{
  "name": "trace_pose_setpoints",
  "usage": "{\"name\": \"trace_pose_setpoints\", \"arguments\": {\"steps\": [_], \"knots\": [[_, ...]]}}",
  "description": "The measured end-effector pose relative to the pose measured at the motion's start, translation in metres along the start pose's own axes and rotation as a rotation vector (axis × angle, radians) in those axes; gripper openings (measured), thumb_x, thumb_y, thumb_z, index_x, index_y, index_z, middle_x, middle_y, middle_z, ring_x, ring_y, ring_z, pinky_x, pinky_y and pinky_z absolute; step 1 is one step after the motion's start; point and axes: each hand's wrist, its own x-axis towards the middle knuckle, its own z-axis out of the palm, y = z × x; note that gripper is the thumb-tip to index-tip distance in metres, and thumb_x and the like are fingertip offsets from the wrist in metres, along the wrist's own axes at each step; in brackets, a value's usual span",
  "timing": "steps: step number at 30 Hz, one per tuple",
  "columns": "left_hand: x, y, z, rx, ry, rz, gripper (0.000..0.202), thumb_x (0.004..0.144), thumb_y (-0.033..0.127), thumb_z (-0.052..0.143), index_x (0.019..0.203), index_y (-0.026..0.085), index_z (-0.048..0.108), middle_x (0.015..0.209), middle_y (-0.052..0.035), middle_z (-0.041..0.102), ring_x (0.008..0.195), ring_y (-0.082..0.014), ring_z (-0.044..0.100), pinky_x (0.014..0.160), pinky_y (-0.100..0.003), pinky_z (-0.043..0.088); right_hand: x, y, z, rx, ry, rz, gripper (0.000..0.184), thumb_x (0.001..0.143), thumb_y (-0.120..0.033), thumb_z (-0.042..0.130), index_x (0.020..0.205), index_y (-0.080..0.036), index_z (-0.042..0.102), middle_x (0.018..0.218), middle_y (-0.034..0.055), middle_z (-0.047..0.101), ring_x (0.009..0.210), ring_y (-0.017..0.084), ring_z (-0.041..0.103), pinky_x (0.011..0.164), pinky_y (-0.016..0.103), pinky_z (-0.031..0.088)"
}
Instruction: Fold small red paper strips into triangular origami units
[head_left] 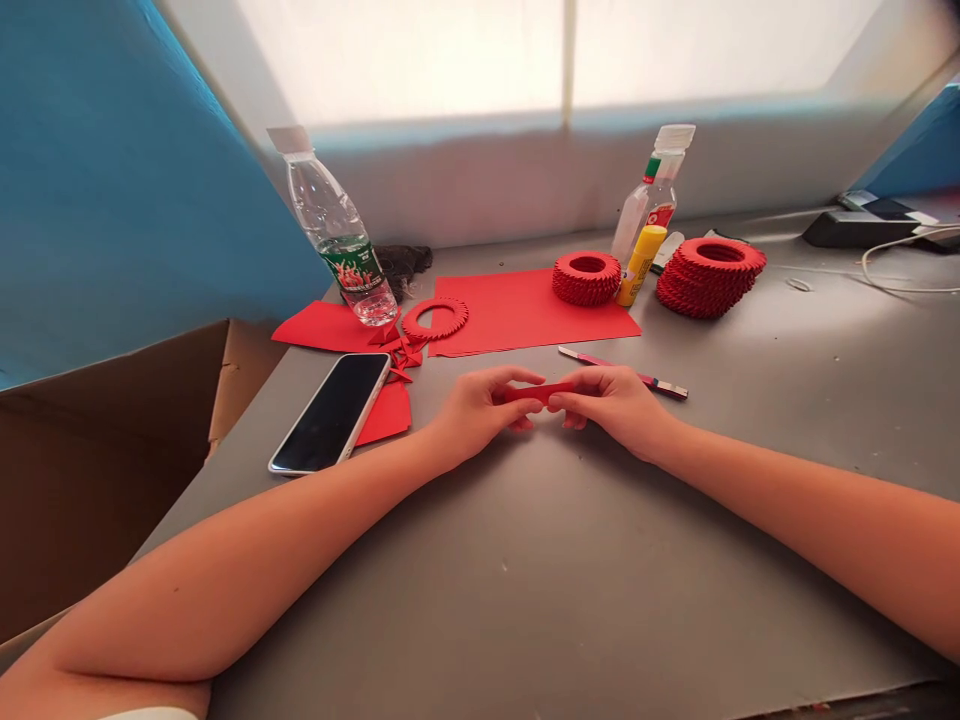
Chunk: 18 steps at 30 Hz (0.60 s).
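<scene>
A small strip of red paper [541,392] is stretched between my two hands above the grey table. My left hand [480,408] pinches its left end between thumb and fingers. At the right end, my right hand [616,402] pinches it the same way. Just behind the right hand lies a slim craft knife [592,360], partly hidden by the fingers. Beyond the hands are red paper sheets [502,310] lying flat. Several small folded red paper pieces [405,358] are heaped left of them, beside a flat toothed red paper ring [436,320].
A phone [330,412] lies at the left on a red scrap. A water bottle [341,240] stands behind it. Toward the back right are a short stacked paper ring [586,280], a yellow glue stick [642,265], a clear bottle [664,190], a taller ring stack [709,278] and a cable [900,285].
</scene>
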Motion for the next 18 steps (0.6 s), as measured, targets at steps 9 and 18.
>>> {"name": "trace_pose_setpoints", "arguments": {"steps": [9, 18], "knots": [[0.0005, -0.0001, -0.0015, 0.046, -0.006, 0.022, 0.030, 0.072, 0.030, 0.063, 0.099, 0.017, 0.061, 0.070, -0.0009, 0.066, 0.058, -0.0109, 0.061, 0.061, -0.024, 0.052, -0.0024, -0.0039, 0.0046, -0.079, -0.049, -0.048, 0.027, 0.071, -0.039, 0.061, 0.090, -0.019, 0.061, 0.075, 0.0008, 0.060, 0.062, 0.011, 0.053, 0.051, 0.023, 0.045], [0.0013, -0.0029, -0.0013, 0.017, -0.010, 0.014, 0.030, 0.072, 0.028, 0.064, 0.100, 0.017, 0.062, 0.065, 0.0005, 0.064, 0.056, -0.0107, 0.061, 0.058, -0.023, 0.053, -0.0020, -0.0044, 0.0052, -0.113, -0.046, -0.058, 0.026, 0.072, -0.038, 0.060, 0.089, -0.018, 0.060, 0.078, 0.0021, 0.060, 0.062, 0.012, 0.053, 0.050, 0.024, 0.047]]}}
